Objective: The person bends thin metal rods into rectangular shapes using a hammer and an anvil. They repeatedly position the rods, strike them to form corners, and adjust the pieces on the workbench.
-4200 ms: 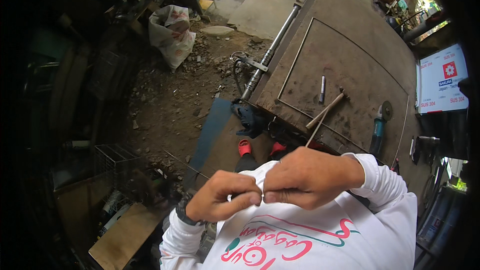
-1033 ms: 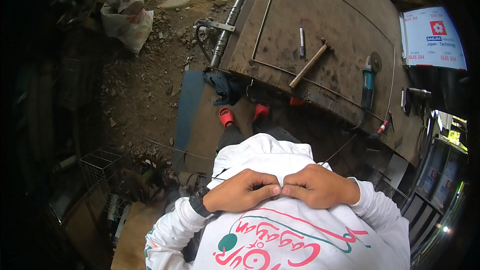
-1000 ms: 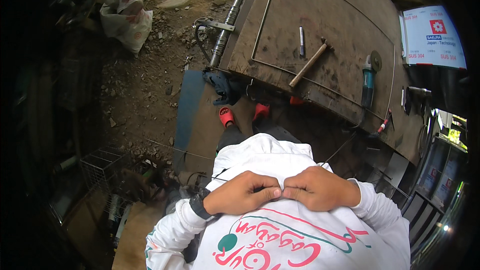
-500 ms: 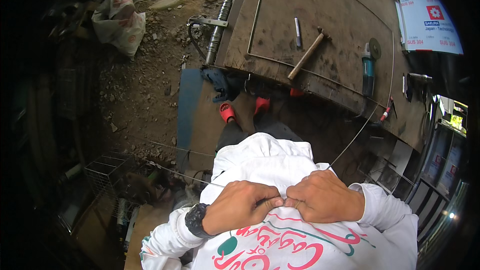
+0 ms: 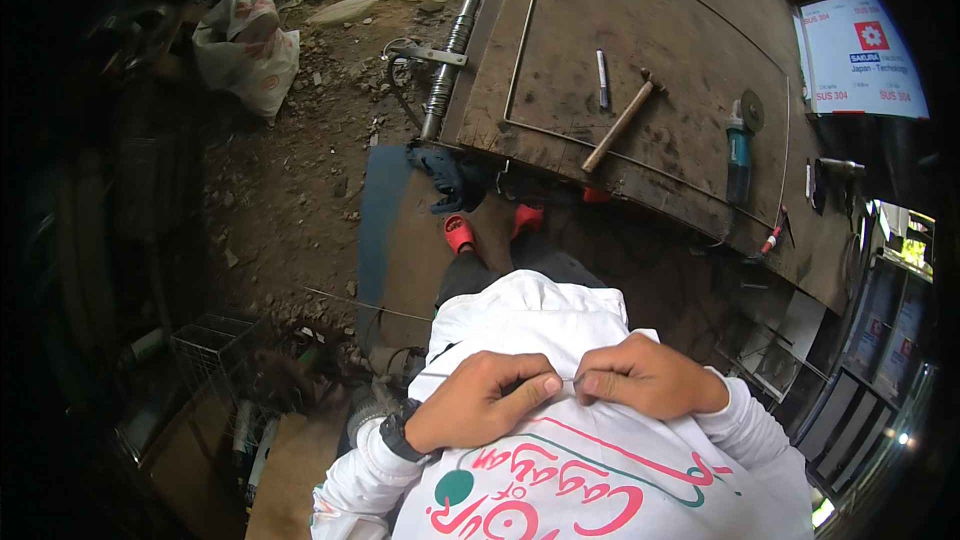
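Note:
My left hand (image 5: 488,400), with a dark watch on its wrist, is closed around a thin metal wire (image 5: 567,380) in front of my white sweatshirt (image 5: 520,480). A short length of the wire shows between my two hands, and another bit sticks out to the left of the left hand. On the other side my right hand (image 5: 648,376) pinches the wire, thumb against curled fingers. How the wire runs beyond the right hand cannot be made out.
Ahead stands a worn wooden table (image 5: 680,30) bearing a thin rod frame (image 5: 518,65), a marker (image 5: 603,78), a hammer (image 5: 618,128), an angle grinder (image 5: 738,155) and a red-handled tool (image 5: 772,238). A wire cage (image 5: 222,340) and a plastic bag (image 5: 250,55) lie left.
My hands have moved slightly apart, baring wire between them. The long stretch that ran from my right hand up toward the table is no longer seen. The view has shifted slightly.

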`<state>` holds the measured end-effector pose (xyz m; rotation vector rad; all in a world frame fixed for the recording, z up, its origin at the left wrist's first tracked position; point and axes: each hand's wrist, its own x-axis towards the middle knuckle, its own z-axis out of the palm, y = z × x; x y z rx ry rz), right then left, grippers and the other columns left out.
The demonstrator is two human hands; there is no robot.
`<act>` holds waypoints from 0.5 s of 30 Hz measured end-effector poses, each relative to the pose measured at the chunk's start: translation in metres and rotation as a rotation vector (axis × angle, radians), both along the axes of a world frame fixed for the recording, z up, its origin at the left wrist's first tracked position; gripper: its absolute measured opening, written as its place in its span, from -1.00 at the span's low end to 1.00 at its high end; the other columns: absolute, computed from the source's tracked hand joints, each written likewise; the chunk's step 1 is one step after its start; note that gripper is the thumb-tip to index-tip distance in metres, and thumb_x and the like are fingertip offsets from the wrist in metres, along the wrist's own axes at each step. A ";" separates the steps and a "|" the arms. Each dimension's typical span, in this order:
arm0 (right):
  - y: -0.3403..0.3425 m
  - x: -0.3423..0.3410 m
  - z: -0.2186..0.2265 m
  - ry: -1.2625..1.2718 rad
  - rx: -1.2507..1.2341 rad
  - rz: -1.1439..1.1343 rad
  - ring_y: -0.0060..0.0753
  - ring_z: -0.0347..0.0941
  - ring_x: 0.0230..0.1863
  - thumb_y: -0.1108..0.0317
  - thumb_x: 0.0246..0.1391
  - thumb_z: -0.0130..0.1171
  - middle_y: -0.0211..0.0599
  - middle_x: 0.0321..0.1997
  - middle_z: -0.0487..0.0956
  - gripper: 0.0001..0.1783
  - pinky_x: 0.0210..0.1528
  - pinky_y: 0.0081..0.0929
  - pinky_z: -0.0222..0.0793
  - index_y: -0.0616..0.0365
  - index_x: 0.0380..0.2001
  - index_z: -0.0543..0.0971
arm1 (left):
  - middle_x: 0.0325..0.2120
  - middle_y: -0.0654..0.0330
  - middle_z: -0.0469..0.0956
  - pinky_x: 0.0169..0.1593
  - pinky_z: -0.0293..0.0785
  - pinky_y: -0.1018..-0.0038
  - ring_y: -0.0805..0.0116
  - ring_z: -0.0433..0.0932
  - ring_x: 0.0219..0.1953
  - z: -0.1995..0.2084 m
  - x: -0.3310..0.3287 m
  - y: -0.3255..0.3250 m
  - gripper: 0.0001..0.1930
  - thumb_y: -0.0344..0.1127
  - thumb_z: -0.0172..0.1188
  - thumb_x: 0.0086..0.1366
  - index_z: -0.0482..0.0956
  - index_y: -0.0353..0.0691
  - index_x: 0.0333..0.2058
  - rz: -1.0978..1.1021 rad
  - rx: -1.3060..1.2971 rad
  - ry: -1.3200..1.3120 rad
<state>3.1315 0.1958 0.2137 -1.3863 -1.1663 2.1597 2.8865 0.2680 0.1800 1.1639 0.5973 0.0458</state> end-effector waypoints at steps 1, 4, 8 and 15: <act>0.004 0.002 -0.001 -0.007 0.033 0.006 -0.45 0.55 -0.36 0.22 0.40 0.10 -0.24 -0.42 0.63 -0.70 -0.22 -0.47 0.42 0.25 -0.27 0.63 | -0.67 0.12 0.45 -0.44 0.29 0.39 0.40 0.37 -0.61 -0.004 0.000 0.001 -0.68 -0.15 0.13 0.49 0.62 -0.32 -0.30 0.002 -0.003 -0.009; 0.018 0.007 0.000 -0.088 0.155 0.061 -0.38 0.56 -0.40 0.23 0.36 0.13 -0.25 -0.43 0.65 -0.73 -0.25 -0.45 0.42 0.21 -0.29 0.65 | -0.66 0.19 0.43 -0.44 0.27 0.43 0.48 0.31 -0.58 -0.015 -0.002 0.007 -0.67 -0.15 0.14 0.49 0.61 -0.32 -0.32 -0.021 -0.013 -0.026; 0.025 0.008 -0.006 -0.173 0.301 0.168 -0.19 0.61 -0.38 0.33 0.25 0.21 -0.18 -0.39 0.67 -0.82 -0.27 -0.40 0.47 0.22 -0.30 0.67 | -0.64 0.22 0.44 -0.41 0.28 0.46 0.50 0.31 -0.54 -0.016 0.000 0.016 -0.70 -0.17 0.15 0.49 0.60 -0.32 -0.31 -0.071 -0.013 -0.046; 0.032 0.009 -0.019 -0.174 0.348 0.185 -0.17 0.57 -0.43 0.30 0.26 0.19 -0.16 -0.44 0.65 -0.81 -0.31 -0.32 0.42 0.20 -0.29 0.66 | -0.50 0.39 0.47 -0.33 0.30 0.56 0.59 0.33 -0.45 -0.037 -0.003 0.024 -0.70 -0.18 0.05 0.57 0.61 -0.30 -0.20 -0.165 -0.194 -0.088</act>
